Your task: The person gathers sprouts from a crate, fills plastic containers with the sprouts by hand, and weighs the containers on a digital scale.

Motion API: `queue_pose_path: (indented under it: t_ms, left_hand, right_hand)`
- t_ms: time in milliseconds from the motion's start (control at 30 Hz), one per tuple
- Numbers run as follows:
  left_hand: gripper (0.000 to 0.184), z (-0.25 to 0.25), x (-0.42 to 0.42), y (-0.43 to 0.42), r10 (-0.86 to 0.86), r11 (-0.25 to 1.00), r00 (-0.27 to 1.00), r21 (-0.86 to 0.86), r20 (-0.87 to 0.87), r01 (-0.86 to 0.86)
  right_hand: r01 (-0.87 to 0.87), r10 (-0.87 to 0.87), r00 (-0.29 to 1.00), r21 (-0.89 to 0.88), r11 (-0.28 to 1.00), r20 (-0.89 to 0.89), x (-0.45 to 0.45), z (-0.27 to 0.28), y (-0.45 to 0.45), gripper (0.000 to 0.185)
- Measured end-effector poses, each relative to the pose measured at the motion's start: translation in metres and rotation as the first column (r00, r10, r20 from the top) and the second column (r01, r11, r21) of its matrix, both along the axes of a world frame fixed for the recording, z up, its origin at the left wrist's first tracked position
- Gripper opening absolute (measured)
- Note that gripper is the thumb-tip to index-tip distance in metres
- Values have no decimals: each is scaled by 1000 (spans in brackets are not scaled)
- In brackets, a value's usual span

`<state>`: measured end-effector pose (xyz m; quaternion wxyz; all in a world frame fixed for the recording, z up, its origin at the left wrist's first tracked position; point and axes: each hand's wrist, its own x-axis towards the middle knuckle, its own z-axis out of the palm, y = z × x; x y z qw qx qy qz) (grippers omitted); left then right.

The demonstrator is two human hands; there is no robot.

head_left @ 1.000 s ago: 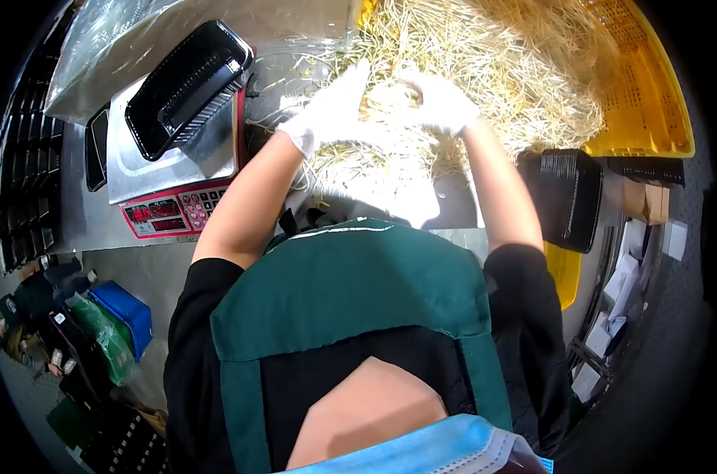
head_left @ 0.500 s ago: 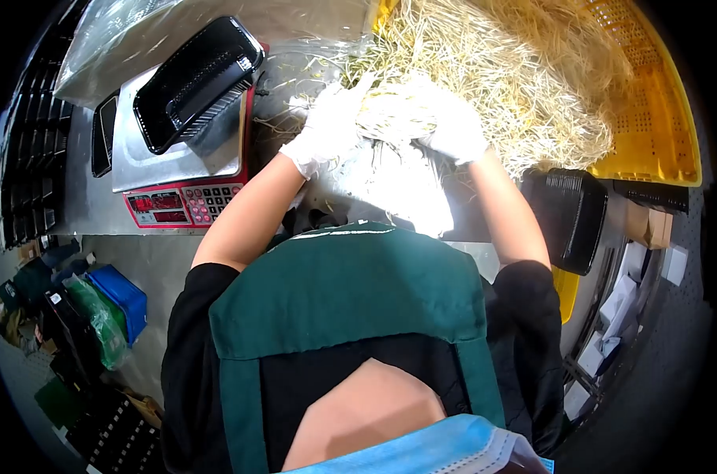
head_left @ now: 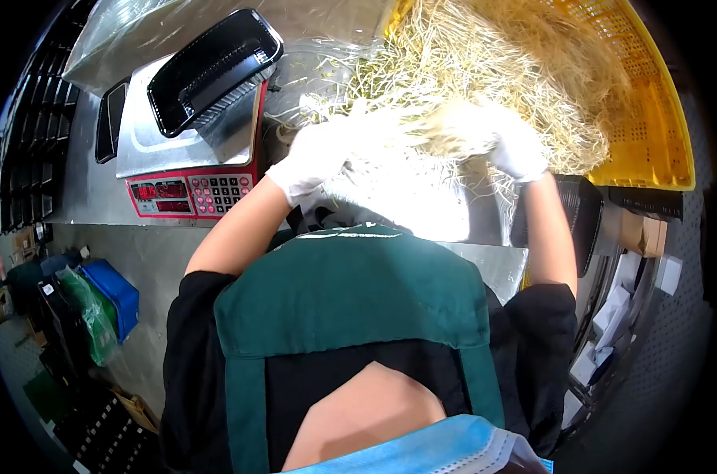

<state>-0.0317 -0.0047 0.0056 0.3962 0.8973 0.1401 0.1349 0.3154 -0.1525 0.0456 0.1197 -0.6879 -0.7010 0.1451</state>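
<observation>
The right hand, in a white glove, is curled round a bunch of sprouts at the near edge of the pile. The left hand is at the bunch's other side (glare washes out its fingers, so its grip cannot be told), near the scale bearing a black tray.
</observation>
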Motion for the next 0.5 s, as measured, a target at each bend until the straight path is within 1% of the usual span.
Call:
queue_pose_path:
  t_ms: [33, 67, 100, 133, 167, 200, 233, 267, 300, 367, 400, 433, 467, 500]
  left_hand:
    - [48, -11, 1, 0, -8, 1000, 1000, -2, 4, 8]
    - [46, -21, 3, -3, 126, 989, 982, 65, 140, -136]
    - [45, -32, 4, -7, 245, 954, 930, 105, 275, -283]
    - [48, -40, 5, -4, 322, 723, 939, -671, 120, -162]
    - [48, -33, 9, 2, 313, 726, 941, -671, 127, -151]
    - [51, -25, 11, 10, 373, 880, 906, -235, -198, -414]
    - [60, -37, 9, 15, 526, 844, 778, 96, -345, -528]
    - [70, -45, 7, 18, 666, 746, 588, 400, -458, -533]
    - [74, -53, -3, 17, 635, 766, 605, 287, -480, -576]
    - [71, -15, 2, 7, 539, 828, 550, 283, -638, -484]
    - [71, -20, 0, 0, 536, 830, 550, 279, -640, -483]
    - [69, -23, -2, -9, 581, 813, 625, 408, -522, -415]
    - [68, -27, -2, -15, 596, 768, 698, 534, -397, -352]
    - [68, -30, -2, -14, 593, 771, 699, 533, -400, -350]
  right_hand:
    - [49, -45, 986, 21, 999, -158, 10, -1, 0, 71]
    - [97, -79, 946, 41, 994, -314, 14, 5, 2, 74]
    - [235, -237, 970, -50, 971, -55, 17, 11, 2, 83]
    - [382, -355, 908, -95, 919, 221, 16, 18, 2, 93]
    - [391, -364, 904, -91, 916, 226, 20, 0, -3, 93]
    - [348, -345, 932, -10, 937, 116, 16, -25, -6, 106]
    - [308, -310, 951, 70, 949, 5, 15, -41, -10, 120]
    - [310, -311, 950, 68, 948, 5, 3, -34, -9, 120]
    - [259, -263, 961, 61, 964, 87, -13, -30, -13, 126]
    - [211, -216, 962, 46, 976, 167, -50, -23, -22, 133]
    - [296, -299, 886, 63, 953, 354, -65, -21, -29, 132]
    - [330, -326, 859, 60, 942, 394, -58, -21, -24, 126]
    - [363, -351, 830, 57, 930, 434, -52, -21, -20, 121]
    - [395, -372, 799, 54, 917, 473, -46, -20, -15, 115]
